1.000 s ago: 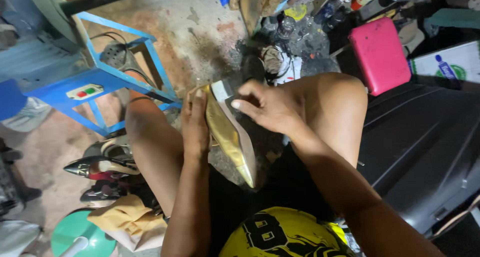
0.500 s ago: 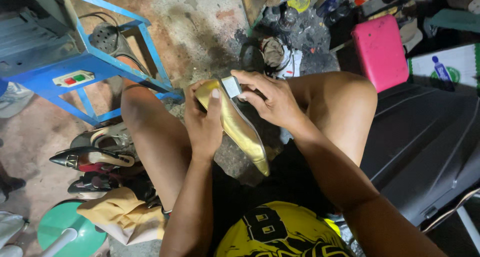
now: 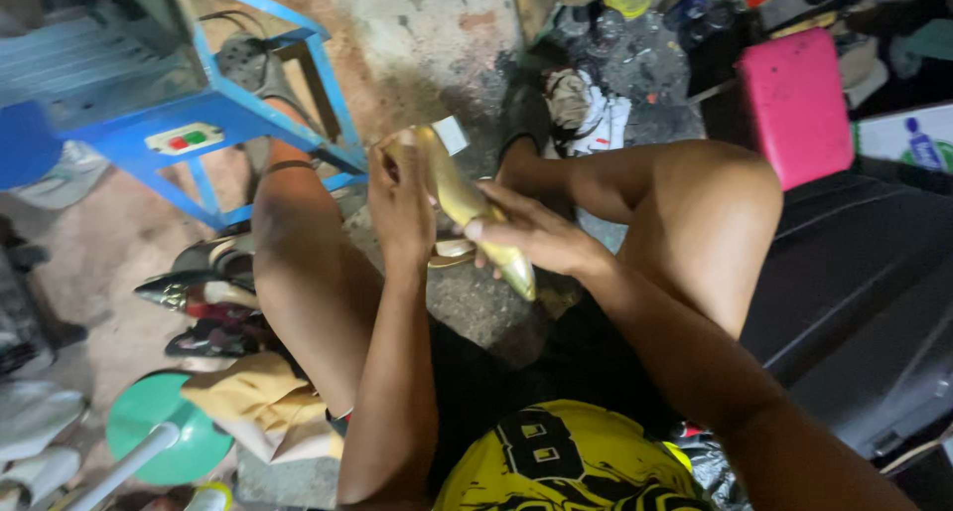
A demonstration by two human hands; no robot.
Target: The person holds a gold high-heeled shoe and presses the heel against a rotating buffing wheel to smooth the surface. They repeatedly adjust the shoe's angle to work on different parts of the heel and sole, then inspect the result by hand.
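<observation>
A stained concrete floor [image 3: 447, 34] lies under a blue metal stand [image 3: 213, 124]. Right of the stand sits a pink stool [image 3: 794, 104]; below it, a green disc [image 3: 149, 427].

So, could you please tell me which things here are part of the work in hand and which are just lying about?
In hand:
- gold pointed shoe, gripped by both hands
- left hand at its heel end
- right hand near its toe

Lying about:
- pile of shoes on the floor
- blue metal frame
- pink stool
- green round base
</observation>
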